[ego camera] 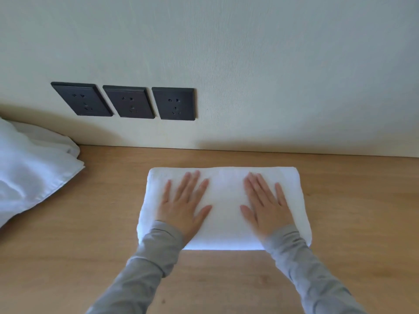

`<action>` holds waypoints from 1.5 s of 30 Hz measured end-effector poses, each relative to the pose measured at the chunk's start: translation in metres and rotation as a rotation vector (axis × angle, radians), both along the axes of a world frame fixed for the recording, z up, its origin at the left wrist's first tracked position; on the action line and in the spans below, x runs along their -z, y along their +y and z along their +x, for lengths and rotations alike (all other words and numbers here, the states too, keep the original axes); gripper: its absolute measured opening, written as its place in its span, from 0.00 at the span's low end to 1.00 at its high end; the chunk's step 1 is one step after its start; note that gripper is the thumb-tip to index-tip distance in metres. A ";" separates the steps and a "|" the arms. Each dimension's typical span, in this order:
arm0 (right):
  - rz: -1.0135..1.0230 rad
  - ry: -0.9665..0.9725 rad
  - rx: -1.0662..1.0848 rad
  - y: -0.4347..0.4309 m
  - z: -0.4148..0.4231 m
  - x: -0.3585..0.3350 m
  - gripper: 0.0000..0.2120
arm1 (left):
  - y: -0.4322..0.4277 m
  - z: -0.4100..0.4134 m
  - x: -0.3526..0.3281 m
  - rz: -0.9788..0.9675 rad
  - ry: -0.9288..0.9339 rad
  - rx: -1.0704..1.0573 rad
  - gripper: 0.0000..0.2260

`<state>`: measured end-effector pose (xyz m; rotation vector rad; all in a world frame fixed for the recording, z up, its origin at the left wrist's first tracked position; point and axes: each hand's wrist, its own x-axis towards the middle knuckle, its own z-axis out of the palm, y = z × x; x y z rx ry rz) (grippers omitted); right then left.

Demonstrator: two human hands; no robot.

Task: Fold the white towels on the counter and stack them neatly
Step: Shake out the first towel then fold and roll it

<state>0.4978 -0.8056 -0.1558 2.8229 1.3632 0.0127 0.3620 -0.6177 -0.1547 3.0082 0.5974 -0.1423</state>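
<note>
At the far left, a loose white towel [29, 168] lies crumpled and unfolded on the wooden surface [90, 223], its rumpled bulk running out of the picture at the left edge and its near corner pointing toward the middle. Behind it and a little to the right, three dark sockets [129, 102] sit side by side in a row on the pale wall [272, 64], just above the line where the wall meets the surface.

Further right, well apart from the loose towel, a folded white towel [225, 200] rests flat on the surface as a thick, neat rectangle, its long edges parallel to the wall and a strip of bare wood between it and the wall.

The left hand [184, 205] lies palm down on the left half of the folded towel. Its grip is wide: the fingers are straight and spread, pressing on the cloth and curling round nothing. A grey sleeve [140, 268] covers its wrist and forearm.

The right hand [266, 207] lies palm down on the right half of the same towel, its grip likewise wide, fingers straight and slightly fanned, flat against the cloth. A bare band of towel shows between the two thumbs. Its forearm wears a matching grey cuff [306, 268].
</note>
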 end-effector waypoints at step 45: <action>1.077 0.552 1.058 -0.086 0.014 -0.010 0.07 | 0.043 -0.074 0.005 -0.814 -0.668 -1.108 0.22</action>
